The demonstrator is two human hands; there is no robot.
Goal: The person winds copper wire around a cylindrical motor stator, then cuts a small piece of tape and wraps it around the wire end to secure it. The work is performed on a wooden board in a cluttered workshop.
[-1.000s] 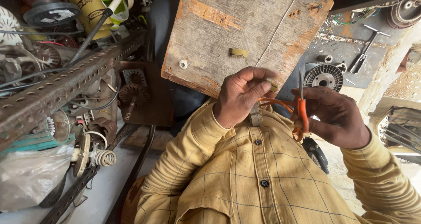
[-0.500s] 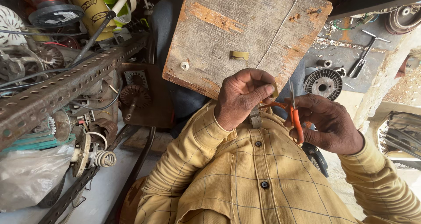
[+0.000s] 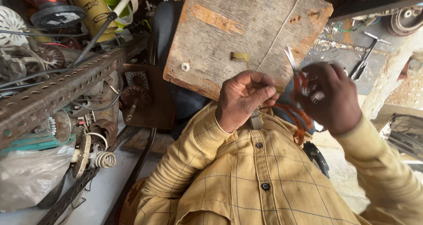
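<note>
This is a messy repair workshop. Old motor parts [image 3: 132,97], wires [image 3: 39,75] and a copper wire spool [image 3: 48,4] pile up by a rusty metal bar [image 3: 66,86]. A hammer [image 3: 365,53] lies near a worn wooden board [image 3: 246,35].

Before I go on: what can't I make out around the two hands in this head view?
- Right hand: motion-blurred; its grip on the scissors is unclear.
- Scissors: blades smeared, open or closed unreadable.
- Left hand: fingers curl inward and hide what they pinch.
- Copper wire: partly behind both hands, ends unseen.
- Right sleeve: cut by the frame edge.
</note>
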